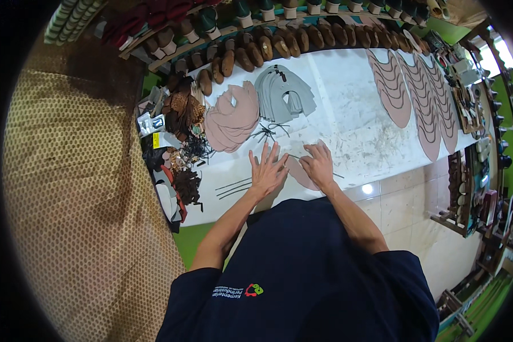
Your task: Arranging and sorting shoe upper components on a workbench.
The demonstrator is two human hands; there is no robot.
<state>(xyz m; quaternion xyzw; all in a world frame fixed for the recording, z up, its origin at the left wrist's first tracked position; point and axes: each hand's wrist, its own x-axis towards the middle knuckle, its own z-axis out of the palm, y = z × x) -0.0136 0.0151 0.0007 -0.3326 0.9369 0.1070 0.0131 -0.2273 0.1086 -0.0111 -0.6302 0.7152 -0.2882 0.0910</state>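
A pink, rounded, flat shoe-part piece (303, 175) lies at the table's near edge between my hands. A thin dark strip (293, 156) runs along its upper edge and passes under my right hand; its other end shows beyond that hand. My left hand (269, 174) lies with fingers spread, its forefinger side by the left edge of the piece. My right hand (319, 163) has its fingers bent and pressed down on the strip and the piece's right side; its fingertips are partly hidden. Several loose dark strips (233, 187) lie left of my left hand.
Stacks of pink pieces (232, 119) and grey pieces (285, 94) lie beyond my hands. Overlapping dark-edged pink pieces (422, 108) form rows at the right. Wooden shoe lasts (279, 45) line the back. Scraps (187, 185) crowd the left end of the white table (347, 102).
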